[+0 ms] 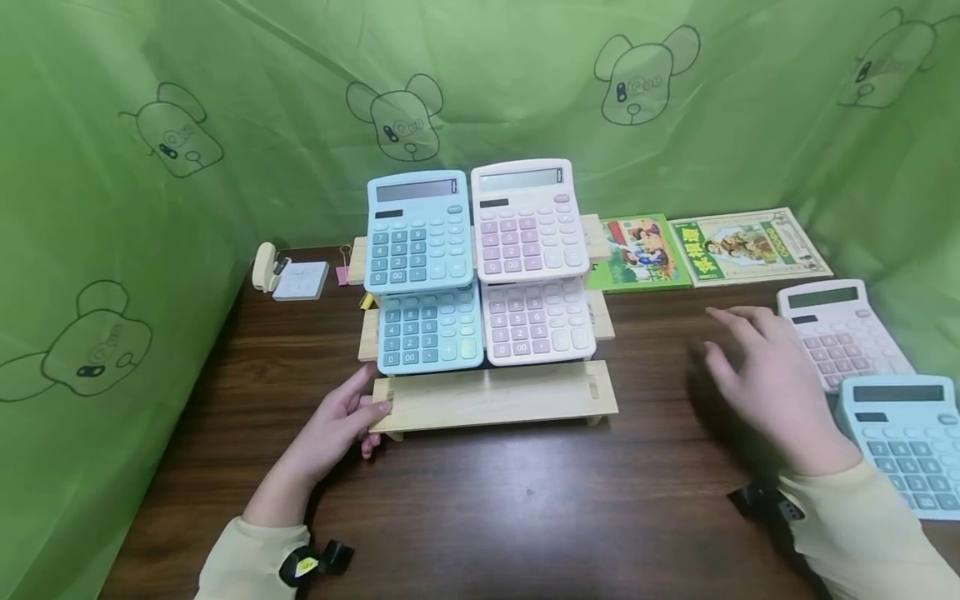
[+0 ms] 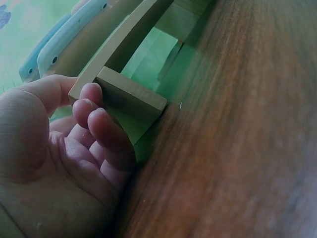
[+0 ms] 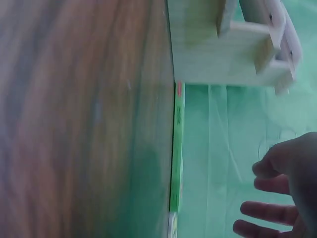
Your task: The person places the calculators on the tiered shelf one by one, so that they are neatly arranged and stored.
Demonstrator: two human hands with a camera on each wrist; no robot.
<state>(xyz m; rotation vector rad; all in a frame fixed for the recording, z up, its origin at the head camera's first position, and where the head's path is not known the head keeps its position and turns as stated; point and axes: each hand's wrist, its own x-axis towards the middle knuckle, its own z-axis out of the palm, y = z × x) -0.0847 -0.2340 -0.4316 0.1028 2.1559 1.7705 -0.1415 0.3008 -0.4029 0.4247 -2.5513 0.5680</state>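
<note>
A tiered wooden display stand (image 1: 495,398) sits mid-table. Two blue calculators (image 1: 420,233) lean on its upper tiers at the left, and two white-and-pink calculators (image 1: 529,221) at the right. My left hand (image 1: 333,429) grips the left end of the lowest step, thumb on top and fingertips curled at the edge; the left wrist view shows these fingers (image 2: 106,131) by the step's end. Over the table at the right, my right hand (image 1: 772,379) holds nothing, its fingers apart. Beside it lie another white-and-pink calculator (image 1: 843,333) and another blue calculator (image 1: 903,442).
Behind the stand at the right lie a green picture book (image 1: 641,254) and a second book (image 1: 750,246). A notepad (image 1: 300,280), a small cream-coloured object (image 1: 264,267) and a pink binder clip (image 1: 342,275) are at the back left. Green cloth (image 1: 247,100) walls surround the table.
</note>
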